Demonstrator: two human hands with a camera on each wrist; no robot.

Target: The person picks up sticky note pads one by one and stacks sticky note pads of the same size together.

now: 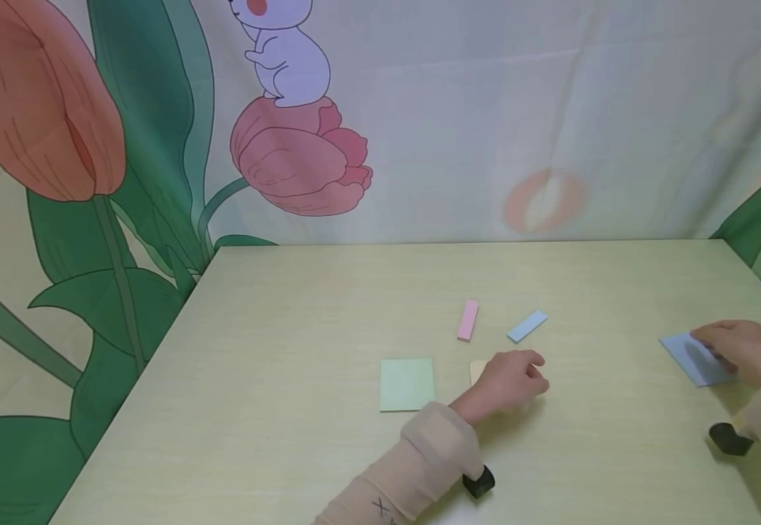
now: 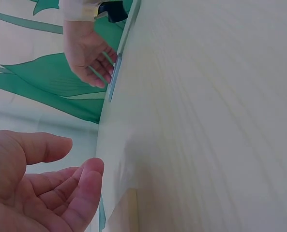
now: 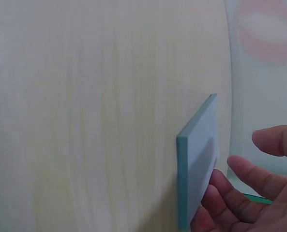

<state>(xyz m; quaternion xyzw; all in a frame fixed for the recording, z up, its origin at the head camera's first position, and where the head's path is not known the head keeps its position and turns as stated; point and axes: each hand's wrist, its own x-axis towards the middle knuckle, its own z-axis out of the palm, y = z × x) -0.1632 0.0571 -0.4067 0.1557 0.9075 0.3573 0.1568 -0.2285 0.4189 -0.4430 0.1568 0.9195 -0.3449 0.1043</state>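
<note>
Over the table (image 1: pixel 275 328), we have the left hand (image 1: pixel 508 379) loosely curled, thumb apart, empty, and with the right hand (image 1: pixel 741 354), thumb parted and pinching nothing, we should guide the blue square (image 1: pixel 690 356) at far right lightly by its edge.

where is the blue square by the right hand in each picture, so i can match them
Head: the blue square is at lower right, partly covered by the right hand.
Left wrist: upper left, the blue square seen edge-on as a thin strip.
Right wrist: right of centre, the blue square mostly in the lower half.
Shared landmark: the right hand.
</note>
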